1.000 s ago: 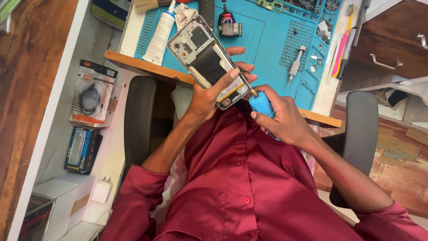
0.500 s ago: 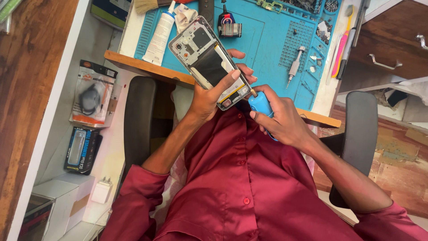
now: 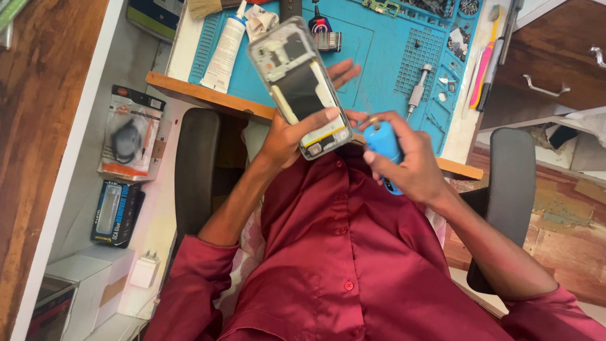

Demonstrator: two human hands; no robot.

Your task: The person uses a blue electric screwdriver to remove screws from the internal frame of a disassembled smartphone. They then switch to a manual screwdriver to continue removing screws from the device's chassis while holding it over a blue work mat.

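Note:
My left hand (image 3: pixel 297 129) grips an opened phone (image 3: pixel 297 82) with its back cover off, so the dark battery and boards show. It holds the phone tilted above the desk's front edge. My right hand (image 3: pixel 410 161) is closed around a small blue electric screwdriver (image 3: pixel 382 142). The tool's tip sits at the lower right corner of the phone. Both hands are just above my maroon shirt.
A blue work mat (image 3: pixel 385 50) covers the desk, with a white glue tube (image 3: pixel 224 50), a metal screwdriver (image 3: pixel 418 91), small parts and a pink tool (image 3: pixel 483 69). Packaged items (image 3: pixel 129 139) lie on the white shelf at left. Chair armrests (image 3: pixel 511 196) flank me.
The phone and both hands have stayed nearly in place. My right hand has shifted slightly, so more of the blue screwdriver's body shows.

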